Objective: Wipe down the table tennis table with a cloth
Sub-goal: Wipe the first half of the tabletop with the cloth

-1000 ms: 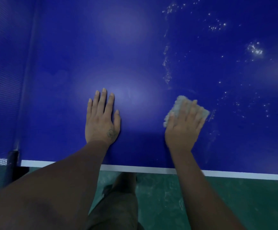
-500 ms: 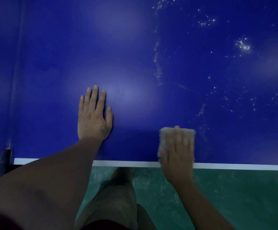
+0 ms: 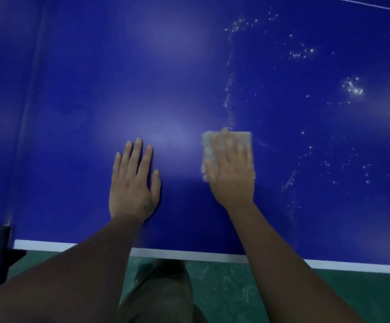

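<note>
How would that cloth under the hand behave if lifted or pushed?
The cloth probably flops when lifted: its edges look fuzzy and soft. Pushed flat under the right hand, it likely slides easily over the smooth table.

No text, number, brand or sign is showing legibly anywhere. A small dark mark [image 3: 145, 204] is sitting on the back of the left hand [image 3: 133, 185] near the base of the thumb, but it is too blurred to read.
</note>
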Motion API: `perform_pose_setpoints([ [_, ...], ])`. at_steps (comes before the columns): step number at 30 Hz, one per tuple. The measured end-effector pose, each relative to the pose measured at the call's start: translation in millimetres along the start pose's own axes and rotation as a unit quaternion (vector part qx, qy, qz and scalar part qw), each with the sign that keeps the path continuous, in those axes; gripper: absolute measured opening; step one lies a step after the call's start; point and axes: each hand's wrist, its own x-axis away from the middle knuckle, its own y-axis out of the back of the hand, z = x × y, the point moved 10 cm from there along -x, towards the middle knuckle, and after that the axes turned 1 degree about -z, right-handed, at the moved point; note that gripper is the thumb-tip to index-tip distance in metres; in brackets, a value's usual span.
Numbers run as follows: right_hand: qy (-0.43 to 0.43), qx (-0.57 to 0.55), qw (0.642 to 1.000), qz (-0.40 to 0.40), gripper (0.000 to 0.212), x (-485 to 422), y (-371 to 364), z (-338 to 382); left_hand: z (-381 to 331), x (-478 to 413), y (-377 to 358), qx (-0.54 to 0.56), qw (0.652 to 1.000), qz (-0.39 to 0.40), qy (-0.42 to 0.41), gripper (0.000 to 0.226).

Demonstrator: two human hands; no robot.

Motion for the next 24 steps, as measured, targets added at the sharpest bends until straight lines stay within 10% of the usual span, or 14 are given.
perform_pose_setpoints([
  [3, -0.111, 0.014, 0.994, 0.003, 0.060, -10.3, 2.3, -14.0, -1.3, 0.0, 1.2, -0.001, 1.000, 0.000, 0.000, 0.060],
  [7, 0.147, -0.022, 0.985, 0.084, 0.061, 0.1, -16.9, 37.2, -2.1, -0.6, 2.0, 0.005, 1.000, 0.011, 0.002, 0.061],
  [13, -0.164, 0.050, 0.984, 0.044, 0.064, -22.5, 6.8, -46.8, -0.7, -0.2, -0.7, 0.005, 1.000, 0.011, 0.003, 0.061],
  [20, 0.157, 0.009, 0.985, 0.068, 0.057, -39.2, -3.5, 38.8, -0.8, -0.7, 1.5, 0.013, 1.000, 0.003, -0.001, 0.060],
  [24, -0.132, 0.033, 0.990, 0.031, 0.062, -68.9, 13.9, -53.6, -1.6, -0.9, 1.0, 0.014, 1.000, 0.001, -0.004, 0.060],
])
